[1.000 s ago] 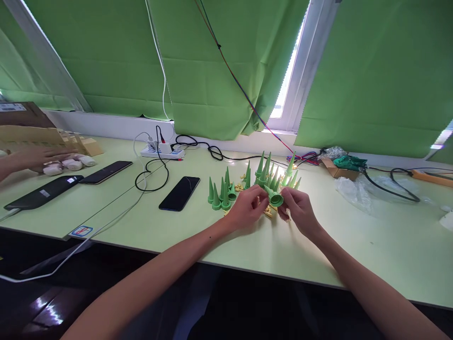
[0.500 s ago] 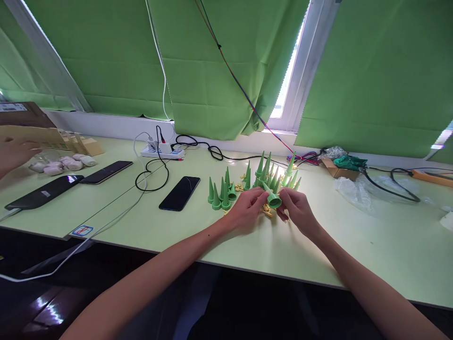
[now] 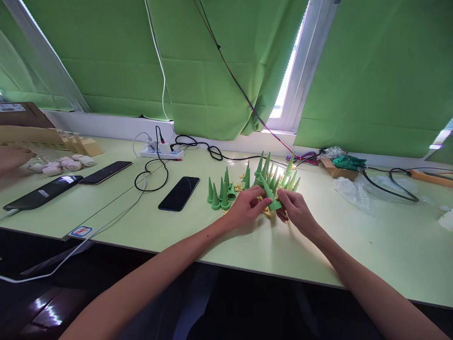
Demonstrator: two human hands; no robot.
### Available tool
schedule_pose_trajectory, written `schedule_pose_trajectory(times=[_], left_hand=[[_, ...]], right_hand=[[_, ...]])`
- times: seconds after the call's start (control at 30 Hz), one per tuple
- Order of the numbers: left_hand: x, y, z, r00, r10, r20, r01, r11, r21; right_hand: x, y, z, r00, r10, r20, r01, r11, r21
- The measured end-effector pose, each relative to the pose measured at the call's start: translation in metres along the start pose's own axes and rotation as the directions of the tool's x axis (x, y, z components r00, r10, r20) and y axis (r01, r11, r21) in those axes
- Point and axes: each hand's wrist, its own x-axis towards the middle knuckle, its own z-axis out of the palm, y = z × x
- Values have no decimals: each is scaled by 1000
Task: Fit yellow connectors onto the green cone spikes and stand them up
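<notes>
Held item: one green cone (image 3: 271, 196), off the table (image 3: 159, 226), tilted, its point up and away from the wearer, its wide base nearer the body; it sits between the two hands, in front of the rear group of upright cones (image 3: 259, 166). Two-sided hold, presumably for steadiness and for turning the piece. Side group of cones (image 3: 215, 200): mostly upright on their broad ends, likely the most stable way to stand them; one is tipped, its opening showing. Pale yellow pieces (image 3: 267, 214): loose, beneath and beside the hands, probably within easy reach. Left hand (image 3: 246, 208): comes in from the left, low over the table, thumb and forefinger nearly closed against the cone's side, other fingers curled. Right hand (image 3: 297, 211): comes in from the right, thumb and forefinger closed at the cone's base edge, remaining fingers bent underneath, partly hidden. Both forearms: angled inward from the near corners, wrists fairly straight.
</notes>
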Motion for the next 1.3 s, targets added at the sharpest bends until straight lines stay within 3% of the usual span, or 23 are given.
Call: schedule_pose_trajectory(times=[0.53, 0.9, 1.1, 1.17, 1.3], left_hand=[[-4, -3, 1, 993, 113, 35, -116, 989, 90], [-3, -9, 3, 991, 125, -47, -119, 986, 117], [-2, -5, 3, 992, -25, -127, 26, 1000, 9], [-1, -2, 2, 991, -82, -107, 79, 996, -28], [-1, 0, 2, 995, -86, -52, 86, 996, 5]], right_hand=[[3, 16, -3, 999, 24, -39, -27, 997, -68], [3, 8, 4, 997, 22, -81, -19, 999, 31], [3, 5, 4, 989, -23, -144, 29, 999, 42], [3, 4, 4, 989, -23, -143, 29, 999, 44], [1, 1, 6, 991, -29, -129, 31, 999, 17]])
